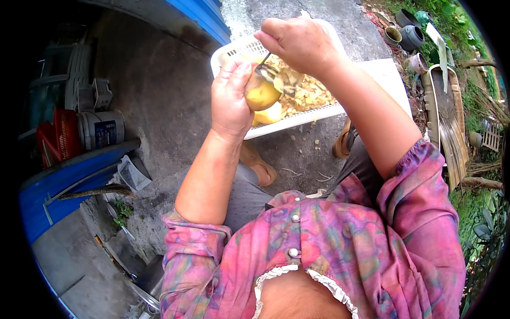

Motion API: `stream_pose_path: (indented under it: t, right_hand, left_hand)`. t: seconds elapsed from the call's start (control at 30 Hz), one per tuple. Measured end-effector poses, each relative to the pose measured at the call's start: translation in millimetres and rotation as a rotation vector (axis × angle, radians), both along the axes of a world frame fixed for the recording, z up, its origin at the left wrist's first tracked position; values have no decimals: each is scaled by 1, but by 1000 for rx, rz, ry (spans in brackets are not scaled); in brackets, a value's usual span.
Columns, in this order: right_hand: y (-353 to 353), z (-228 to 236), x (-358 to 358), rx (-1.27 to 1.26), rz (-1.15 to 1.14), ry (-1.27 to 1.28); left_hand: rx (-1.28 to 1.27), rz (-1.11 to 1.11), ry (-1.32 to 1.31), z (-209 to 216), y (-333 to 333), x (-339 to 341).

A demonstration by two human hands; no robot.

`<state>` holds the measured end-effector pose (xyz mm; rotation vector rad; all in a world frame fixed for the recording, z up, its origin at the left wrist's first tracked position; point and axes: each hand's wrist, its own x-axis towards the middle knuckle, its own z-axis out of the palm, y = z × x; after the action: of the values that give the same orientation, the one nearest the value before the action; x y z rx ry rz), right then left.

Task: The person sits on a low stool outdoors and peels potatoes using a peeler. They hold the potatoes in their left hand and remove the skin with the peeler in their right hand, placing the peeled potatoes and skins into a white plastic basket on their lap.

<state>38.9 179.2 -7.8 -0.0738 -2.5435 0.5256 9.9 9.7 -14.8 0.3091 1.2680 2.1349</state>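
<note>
My left hand (232,98) is wrapped round a yellow, rounded fruit or tuber (260,95), partly brown-skinned; its exact kind is unclear. My right hand (303,43) is closed, palm down, beyond it. From that fist a thin dark shaft runs to a metal head on the yellow piece's far side; it looks like a peeler (264,60), with its handle hidden in the fingers. Loose strips of peel (287,81) hang beside the head. Underneath is a white plastic basket (297,123) with a perforated rim, holding many pale yellow peelings (311,97) and another smooth yellow piece (269,114).
A white board or slab (392,80) lies to the basket's right. My sandalled foot (259,167) rests on the concrete just nearer. Off left stand a white bucket (103,129) and a red crate (62,133). Pots (410,37) and a long trough (445,106) line the right.
</note>
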Motion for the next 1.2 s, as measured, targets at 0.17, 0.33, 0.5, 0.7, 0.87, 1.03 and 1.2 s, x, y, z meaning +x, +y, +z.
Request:
stream_pose_path:
  t: [0.17,0.33,0.5,0.7,0.87,1.03,1.2]
  right_hand:
    - [43,-15,-5,-23,-269,-192]
    - [1,12,0,-52,-38,-151]
    - [28,-7,-11,63,-216,-309]
    - [0,2,-3,126,-121,-93]
    - [-7,-5,1,233,7,139]
    - [36,-16,-9,148,-308,-230]
    - [21,-5,-4,-1,-252,-151]
  left_hand:
    - [70,-46,85,13,0,2]
    - [-4,-6,86,2,-3,-5]
    - [-5,-73,10,3,-2,-2]
    - [-67,54,-183,-7,0,-8]
    - [-116,-15,-186,-16,-4,-14]
    - [-42,13,-223,-8,-5,-11]
    - [-93,16,-400,-3,-6,-14]
